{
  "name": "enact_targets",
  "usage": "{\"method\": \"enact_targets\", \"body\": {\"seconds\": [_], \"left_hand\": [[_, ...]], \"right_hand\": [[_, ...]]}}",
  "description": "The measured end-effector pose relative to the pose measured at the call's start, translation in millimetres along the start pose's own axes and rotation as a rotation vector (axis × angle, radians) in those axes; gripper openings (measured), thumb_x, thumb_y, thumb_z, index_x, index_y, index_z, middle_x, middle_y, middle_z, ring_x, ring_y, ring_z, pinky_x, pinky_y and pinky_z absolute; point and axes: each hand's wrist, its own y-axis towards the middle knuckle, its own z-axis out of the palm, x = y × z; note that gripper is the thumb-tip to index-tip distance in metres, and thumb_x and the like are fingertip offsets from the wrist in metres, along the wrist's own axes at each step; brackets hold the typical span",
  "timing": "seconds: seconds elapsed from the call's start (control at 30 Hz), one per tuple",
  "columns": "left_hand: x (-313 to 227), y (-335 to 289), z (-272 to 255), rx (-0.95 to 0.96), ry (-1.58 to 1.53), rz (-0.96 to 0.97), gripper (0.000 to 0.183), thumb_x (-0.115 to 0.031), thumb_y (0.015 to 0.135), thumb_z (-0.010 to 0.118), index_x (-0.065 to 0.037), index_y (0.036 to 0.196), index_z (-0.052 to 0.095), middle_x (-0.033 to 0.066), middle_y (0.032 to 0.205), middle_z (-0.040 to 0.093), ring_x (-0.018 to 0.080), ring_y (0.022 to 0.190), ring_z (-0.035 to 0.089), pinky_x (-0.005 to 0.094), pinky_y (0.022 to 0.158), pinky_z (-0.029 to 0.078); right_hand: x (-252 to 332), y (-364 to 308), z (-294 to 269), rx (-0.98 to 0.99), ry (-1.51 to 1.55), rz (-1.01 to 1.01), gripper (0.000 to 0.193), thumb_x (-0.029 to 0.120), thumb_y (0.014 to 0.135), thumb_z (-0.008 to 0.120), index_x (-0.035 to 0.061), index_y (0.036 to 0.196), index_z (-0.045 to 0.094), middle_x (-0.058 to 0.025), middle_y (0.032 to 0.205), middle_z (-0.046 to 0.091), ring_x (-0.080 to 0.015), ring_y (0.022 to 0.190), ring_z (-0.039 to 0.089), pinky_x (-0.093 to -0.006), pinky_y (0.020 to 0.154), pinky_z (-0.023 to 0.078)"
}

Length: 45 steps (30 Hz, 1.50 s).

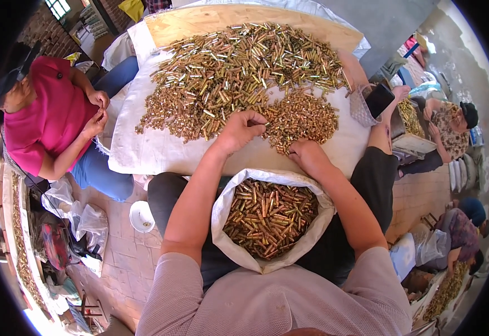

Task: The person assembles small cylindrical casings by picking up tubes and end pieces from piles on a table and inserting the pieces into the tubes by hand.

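Note:
My left hand is closed in a pinch, its thumb and forefinger on a small gold-coloured metal piece at the edge of a heap of short metal pieces. At the near side of that heap, my right hand has its fingers curled together; what they hold is hidden. Behind both hands spreads a big pile of longer brass-coloured metal tubes on the cloth-covered table. Between my forearms, in my lap, stands an open white sack filled with similar slim metal parts.
A wooden board edges the table's far side. To the right, a phone rests on a woven basket. A person in pink sits at the left, hands together. A white bucket is on the floor. Others work at the right.

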Motion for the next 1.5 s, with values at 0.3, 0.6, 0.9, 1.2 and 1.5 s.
{"method": "enact_targets", "body": {"seconds": [0.3,0.6,0.9,1.2,1.5], "left_hand": [[1.6,1.7,3.9,0.080,-0.396,-0.058,0.023,-0.002,0.091,0.066,0.001,0.113,0.061,0.0065,0.090,0.066,0.0162,0.074,0.067,0.0301,0.068,0.058],[-6.0,-3.3,12.2,0.144,-0.521,-0.090,0.018,-0.007,0.090,0.070,0.002,0.104,0.062,0.0099,0.090,0.068,0.0224,0.079,0.072,0.0307,0.072,0.060],[-9.9,-5.4,19.7,0.175,-0.518,-0.108,0.015,-0.007,0.088,0.072,0.001,0.097,0.063,0.0101,0.087,0.069,0.0216,0.077,0.072,0.0307,0.070,0.060],[-12.0,-7.5,21.8,0.184,-0.506,-0.101,0.013,-0.006,0.088,0.072,0.001,0.094,0.063,0.0103,0.085,0.068,0.0210,0.076,0.072,0.0315,0.069,0.061],[-11.8,-7.7,22.9,0.198,-0.494,-0.053,0.012,-0.005,0.088,0.071,0.001,0.093,0.063,0.0106,0.084,0.069,0.0210,0.076,0.072,0.0306,0.069,0.061]], "right_hand": [[-2.8,-1.6,3.8,-0.095,-0.017,-0.042,0.010,0.008,0.078,0.070,0.0006,0.084,0.066,-0.0143,0.077,0.064,-0.0319,0.070,0.063,-0.0415,0.067,0.052],[32.0,9.6,-25.3,-0.108,1.416,0.353,0.010,0.005,0.092,0.066,0.0011,0.101,0.067,-0.0045,0.078,0.066,-0.0120,0.064,0.059,-0.0248,0.058,0.047],[35.2,9.7,-26.2,-0.114,1.533,0.387,0.010,0.008,0.091,0.068,0.0022,0.100,0.067,-0.0043,0.077,0.066,-0.0114,0.063,0.059,-0.0236,0.056,0.047],[36.7,8.9,-26.7,-0.095,1.522,0.326,0.009,0.007,0.090,0.068,0.0025,0.098,0.066,-0.0039,0.075,0.065,-0.0106,0.060,0.057,-0.0228,0.055,0.046],[37.8,8.1,-29.9,-0.086,1.487,0.336,0.010,0.008,0.091,0.069,0.0026,0.099,0.066,-0.0034,0.075,0.064,-0.0105,0.060,0.056,-0.0230,0.055,0.045]]}}
